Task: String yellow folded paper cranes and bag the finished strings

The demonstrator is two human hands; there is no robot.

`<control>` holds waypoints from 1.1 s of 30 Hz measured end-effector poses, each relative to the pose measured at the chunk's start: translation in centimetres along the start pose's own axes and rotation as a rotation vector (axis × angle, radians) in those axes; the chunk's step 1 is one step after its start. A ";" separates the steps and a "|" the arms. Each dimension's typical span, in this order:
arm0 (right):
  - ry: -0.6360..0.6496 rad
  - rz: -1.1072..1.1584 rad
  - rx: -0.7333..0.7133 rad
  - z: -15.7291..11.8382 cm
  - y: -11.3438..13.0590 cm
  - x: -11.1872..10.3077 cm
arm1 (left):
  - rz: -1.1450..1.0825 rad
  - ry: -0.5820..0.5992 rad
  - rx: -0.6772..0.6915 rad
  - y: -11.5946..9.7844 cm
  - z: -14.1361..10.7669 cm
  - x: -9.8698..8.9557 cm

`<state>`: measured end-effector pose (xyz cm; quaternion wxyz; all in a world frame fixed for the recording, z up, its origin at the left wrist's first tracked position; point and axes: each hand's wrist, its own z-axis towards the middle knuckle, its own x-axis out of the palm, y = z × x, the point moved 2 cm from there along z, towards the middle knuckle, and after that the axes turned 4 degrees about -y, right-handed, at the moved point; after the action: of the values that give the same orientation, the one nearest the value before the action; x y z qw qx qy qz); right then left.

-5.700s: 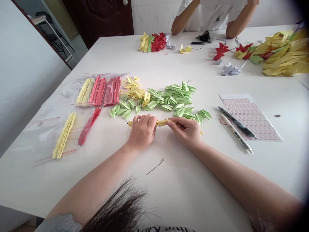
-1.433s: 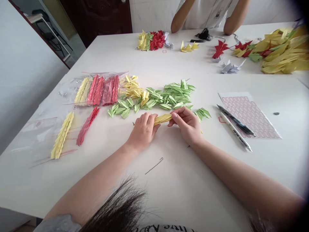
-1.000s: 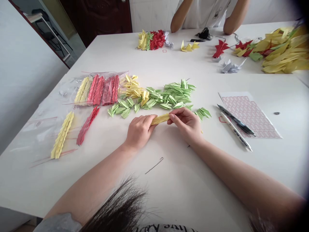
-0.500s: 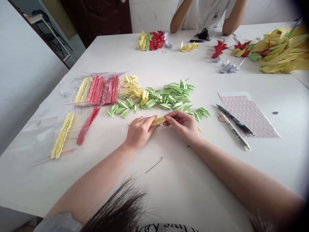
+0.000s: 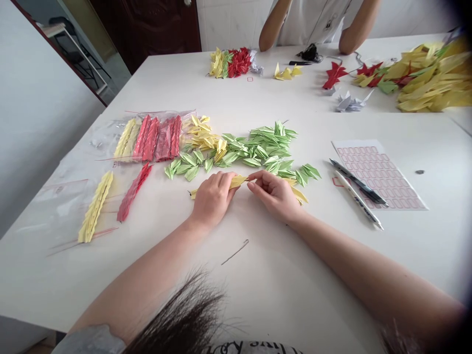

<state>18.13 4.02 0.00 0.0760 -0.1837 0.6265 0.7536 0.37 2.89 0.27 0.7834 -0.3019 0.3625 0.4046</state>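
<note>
At 12 o'clock from the wire point(image 5: 234, 252), the left hand point(image 5: 212, 196) clasps a yellow strip point(image 5: 238, 181); whether the right hand point(image 5: 276, 195) pinches its tip, I can't tell. Looks like light, creasable paper, best held mid-length.

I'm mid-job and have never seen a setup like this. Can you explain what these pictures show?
No machine here: every picture comes from one camera on a person's head, looking forward and down at their bare hands. The left hand holds yellow folded paper; the right hand is at its right end, perhaps pinching it. On the white table lie green paper pieces, a plastic bag with red strips and yellow strips, a hooked wire, a black pen, a white pen and a label sheet. Another person is across the table.
</note>
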 end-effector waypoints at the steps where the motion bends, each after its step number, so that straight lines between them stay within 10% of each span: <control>1: -0.009 -0.028 -0.005 0.0 0.0 0.0 | 0.003 0.007 -0.009 0.1 0.0 0.1; 19: -0.300 0.323 -0.108 -0.5 0.0 0.1 | -0.020 -0.016 -0.032 -0.1 -0.1 -0.3; 33: -0.064 0.230 -0.031 0.1 0.0 0.4 | 0.007 0.019 -0.014 -1.2 -0.2 -0.7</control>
<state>17.73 4.03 -0.10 0.0061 -0.0876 0.6290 0.7725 1.05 1.85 0.98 0.7764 -0.3101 0.3680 0.4069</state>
